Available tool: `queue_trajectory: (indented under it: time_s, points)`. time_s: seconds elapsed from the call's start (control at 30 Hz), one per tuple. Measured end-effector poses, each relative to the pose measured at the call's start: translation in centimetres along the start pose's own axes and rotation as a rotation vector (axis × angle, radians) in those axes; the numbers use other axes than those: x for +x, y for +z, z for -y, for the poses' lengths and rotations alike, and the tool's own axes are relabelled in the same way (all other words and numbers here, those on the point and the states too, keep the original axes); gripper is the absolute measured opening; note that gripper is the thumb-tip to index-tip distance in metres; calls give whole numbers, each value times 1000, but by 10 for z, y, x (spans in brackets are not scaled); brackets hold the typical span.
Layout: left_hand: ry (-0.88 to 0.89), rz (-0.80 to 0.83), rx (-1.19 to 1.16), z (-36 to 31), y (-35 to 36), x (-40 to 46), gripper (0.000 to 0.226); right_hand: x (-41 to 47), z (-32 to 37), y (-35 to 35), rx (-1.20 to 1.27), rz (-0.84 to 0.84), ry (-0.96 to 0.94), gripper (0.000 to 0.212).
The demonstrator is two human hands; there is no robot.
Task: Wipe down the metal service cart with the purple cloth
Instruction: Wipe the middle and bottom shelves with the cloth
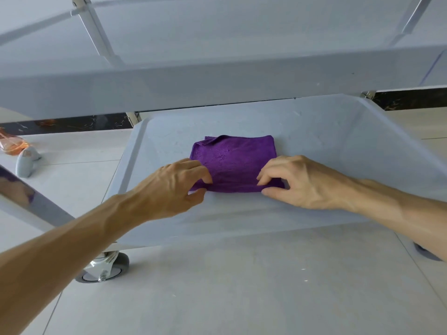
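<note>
Cloth: purple fleecy microfibre cloth [233, 163], folded to a rough square, lying flat on the floor of the cart's bottom shelf, about midway across it. Far left corner turned up in a small flap.

Left hand: bare left hand [169, 189] at the cloth's near left corner. Thumb and fingertips pinch the edge; the corner bunches slightly under the fingers.

Right hand: bare right hand [297, 182] at the near right corner. Fingers curled down on top of the fabric, thumb beneath the edge, so that corner is nipped as well. Both forearms bare, reaching in from the near side.

Lower shelf: pale grey metal tray shelf [362, 131] with raised sloping walls and rounded corners. Faint streaks and smudges on the floor of it around the cloth.

Upper shelf: second pale grey metal shelf [217, 78] directly above, its front lip crossing the whole view. Blurred through closeness.

Frame: shiny metal upright [36, 201] angled at the left edge, reflecting purple.

Wheel: grey rubber caster [106, 269] in a chromed fork under the near left corner. A second wheel just shows behind the right forearm.

Floor: light tiled floor [242, 286] with thin grout lines; dark marbled skirting band beyond.

Off to left: orange translucent item [12, 143] and a small grey rounded object [25, 160] on the tiles, well apart from the cart; cannot tell what either is.

Writing: no legible brand, label or lettering on the cloth, the cart or the floor items.
</note>
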State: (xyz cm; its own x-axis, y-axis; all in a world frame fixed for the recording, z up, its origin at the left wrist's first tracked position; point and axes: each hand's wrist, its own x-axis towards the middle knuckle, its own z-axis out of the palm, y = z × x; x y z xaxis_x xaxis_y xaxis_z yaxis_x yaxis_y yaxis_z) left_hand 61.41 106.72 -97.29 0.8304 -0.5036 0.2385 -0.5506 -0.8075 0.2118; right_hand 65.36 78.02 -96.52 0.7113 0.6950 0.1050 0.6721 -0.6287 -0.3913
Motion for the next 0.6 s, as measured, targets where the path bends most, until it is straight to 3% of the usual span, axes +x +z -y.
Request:
queue_trajectory:
  time_s: [0.2, 0.27, 0.37, 0.43, 0.6]
  points:
    - [-127, 174, -263, -8, -29, 2, 17, -8, 7, -24, 299, 124, 129, 4]
    - [-208, 83, -287, -3, -33, 12, 20, 1, 3, -29, 335, 5, 180, 5]
    - [-311, -198, -207, 4, -30, 37, 22, 23, -10, -26, 227, -295, 304, 12]
    - [-348, -273, -128, 3, -22, 51, 25, 30, -21, -21, 166, -371, 406, 20]
    - [-83, -75, -70, -25, 16, 71, 34, 8, -43, 6, -127, -137, 419, 37]
